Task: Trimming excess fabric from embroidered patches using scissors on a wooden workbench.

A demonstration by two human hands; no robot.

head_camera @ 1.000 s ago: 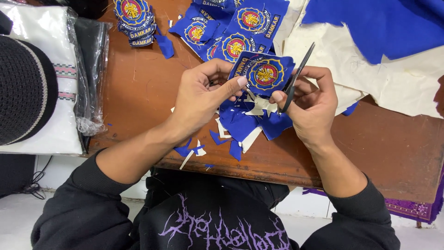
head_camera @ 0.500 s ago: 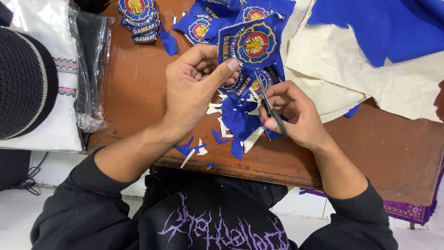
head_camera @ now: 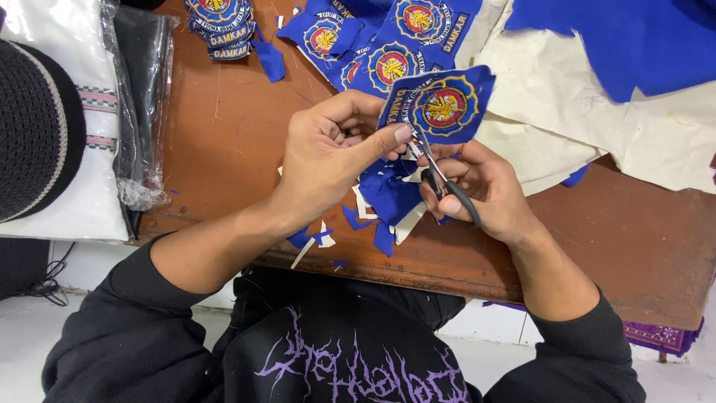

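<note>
Since a moment ago, I've swung the blue embroidered patch (head_camera: 441,104) rightward, above the scissors (head_camera: 447,183). My left hand (head_camera: 335,153) pinches its lower left edge between thumb and fingers, just above the frame's centre. My right hand (head_camera: 485,190) grips the black-handled scissors, blades touching the patch's lower edge. Blue and white scraps (head_camera: 384,201) lie below on the brown counter (head_camera: 224,149).

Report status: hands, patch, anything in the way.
Left hand pinches blue embroidered patch at its edge. Right hand grips scissors, blades at patch's lower edge. Blue scraps beneath; nothing blocking.
</note>
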